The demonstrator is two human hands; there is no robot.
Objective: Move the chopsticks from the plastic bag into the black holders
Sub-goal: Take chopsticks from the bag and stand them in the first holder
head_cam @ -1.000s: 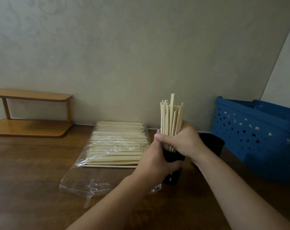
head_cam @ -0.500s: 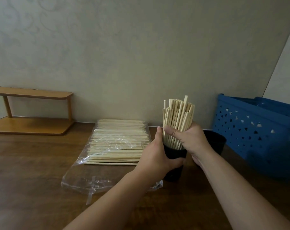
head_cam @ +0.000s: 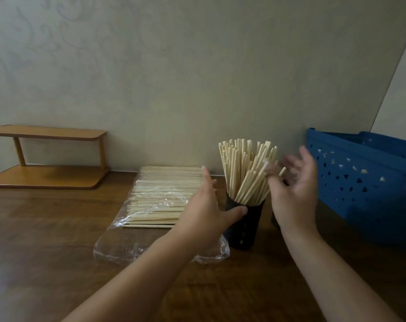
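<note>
a bunch of chopsticks (head_cam: 245,173) stands fanned out in the black holder (head_cam: 245,225) on the brown surface (head_cam: 46,240). the left hand (head_cam: 205,211) is spread wide, its thumb resting against the holder's side just under the rim. the right hand (head_cam: 292,194) hangs beside the sticks with blurred, loosely spread fingers, holding nothing. a 2nd dark holder seems to hide behind that hand; i cannot tell more. many chopsticks remain in the plastic bag (head_cam: 160,201), just left of the holder. the bunch looks dropped in; to finish well, steady the holder low, since leaning sticks could tip it, then take the next handful from the bag's open end, keeping the sticks parallel.
</note>
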